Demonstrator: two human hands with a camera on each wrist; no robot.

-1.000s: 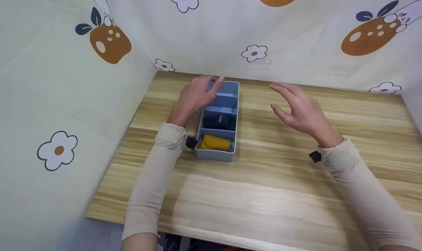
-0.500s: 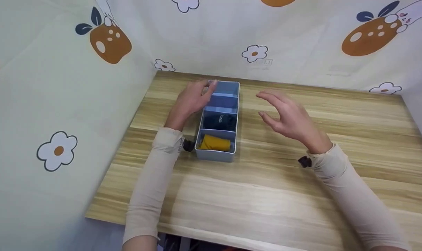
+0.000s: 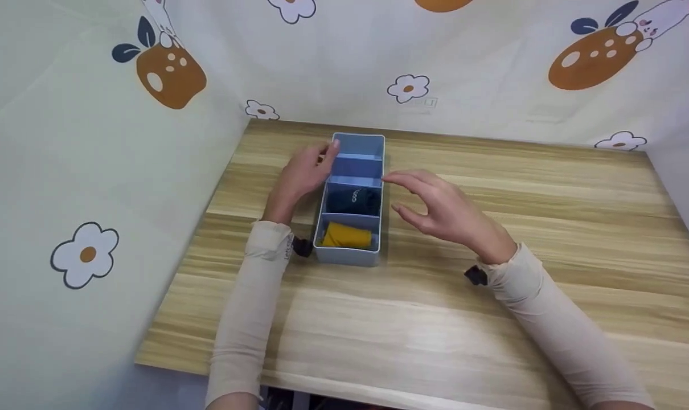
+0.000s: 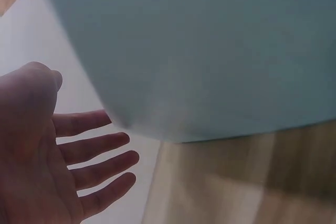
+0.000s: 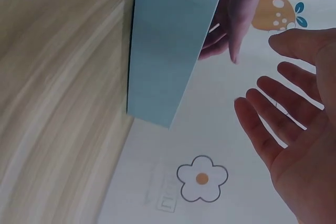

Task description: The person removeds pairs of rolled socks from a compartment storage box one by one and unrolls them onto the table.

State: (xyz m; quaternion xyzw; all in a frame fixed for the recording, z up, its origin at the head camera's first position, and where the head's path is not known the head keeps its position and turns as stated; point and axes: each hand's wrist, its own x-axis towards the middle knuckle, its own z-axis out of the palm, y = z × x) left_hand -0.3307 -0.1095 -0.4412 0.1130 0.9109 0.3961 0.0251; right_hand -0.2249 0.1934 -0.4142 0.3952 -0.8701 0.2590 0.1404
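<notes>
A wood-grain tabletop (image 3: 583,228) spread across the head view, pale tan with darker brown streaks, its grain running roughly from nine to three o'clock. Its far edge lay toward twelve o'clock, and a bright sheen (image 3: 447,336) showed on its surface near five o'clock. Between ten and eleven o'clock from its middle stood a long, narrow, light-blue organizer box (image 3: 347,257), upright, its open top facing up. The box's length ran from twelve to just past six o'clock, and three crosswise dividers (image 3: 356,169) split it into four compartments. Its rim looked paler than the inner walls.
</notes>
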